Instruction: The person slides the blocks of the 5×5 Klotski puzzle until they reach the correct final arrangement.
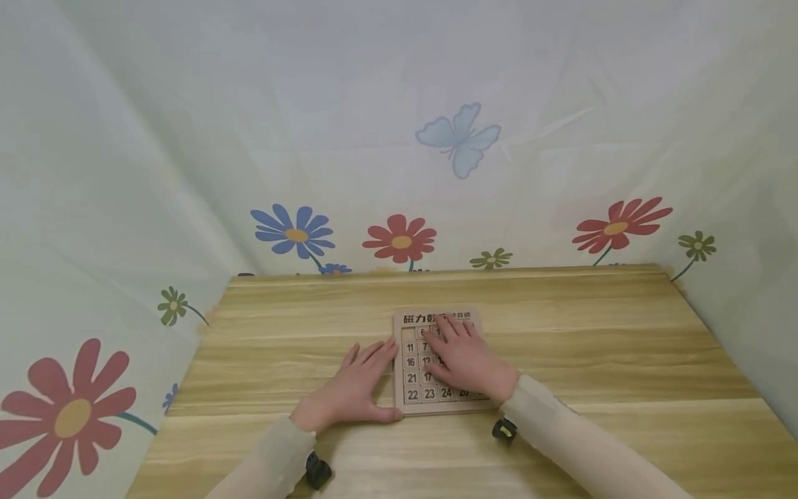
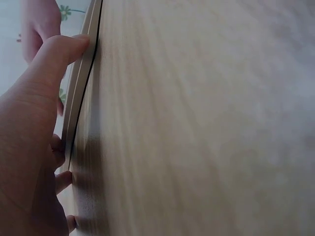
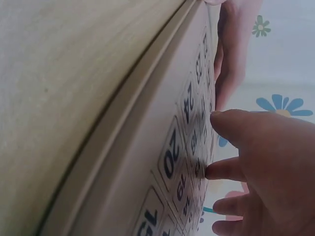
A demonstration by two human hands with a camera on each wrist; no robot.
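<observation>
A wooden number sliding puzzle [image 1: 442,409] lies flat on the table, its numbered tiles set in a raised frame. An uncovered gap [image 1: 408,333] shows at the tray's upper left, beside tile 6. My left hand [image 1: 349,391] rests along the frame's left side, fingers extended and thumb at the near left corner. In the left wrist view that thumb [image 2: 76,47] touches the frame's edge. My right hand [image 1: 470,360] lies over the upper right tiles and hides several. Its fingertips [image 3: 212,170] touch the tile faces in the right wrist view.
The wood-grain table [image 1: 280,326] extends around the puzzle. Behind and beside it hangs a pale cloth [image 1: 349,138] printed with flowers and a butterfly. A small black device [image 1: 318,471] sits at the left wrist, another device [image 1: 504,430] at the right.
</observation>
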